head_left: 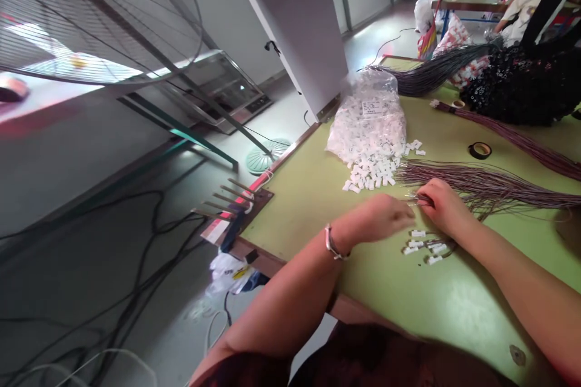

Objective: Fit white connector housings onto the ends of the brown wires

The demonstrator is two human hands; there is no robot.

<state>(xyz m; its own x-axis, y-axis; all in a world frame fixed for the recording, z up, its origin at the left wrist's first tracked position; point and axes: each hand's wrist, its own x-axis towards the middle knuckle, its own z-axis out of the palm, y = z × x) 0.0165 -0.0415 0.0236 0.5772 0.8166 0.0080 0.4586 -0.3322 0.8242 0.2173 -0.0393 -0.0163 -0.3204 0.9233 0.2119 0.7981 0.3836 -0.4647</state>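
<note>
A small cluster of thin, dark brown wires with bare metal tips (424, 199) is at the right hand (439, 202), above the green tabletop (299, 211). The right grip is closed, pinching these wires between thumb and curled fingers, their tips pointing toward the left hand (384, 216). That hand is blurred and just beside the tips; whether its grip is spread or pressed together, or holds anything, I cannot tell.

Just below the hands lies a small group of white plastic connectors on short dark leads (412, 250), so a few pieces look joined already. Much appears left: beyond the right hand, a long, loose bundle of brown wires (503, 184) lies with bare ends, near a loose heap of small white plastic connectors (370, 173) spilling from a clear plastic bag (367, 112).

The left forearm reaches up and across from the lower left, wrist bent and palm downward, a pale bracelet (333, 243) round the wrist. The right forearm slants in from the lower right, low over the tabletop.

Farther out lie a black tape roll (480, 150) and a dark red wire bundle (512, 134).
</note>
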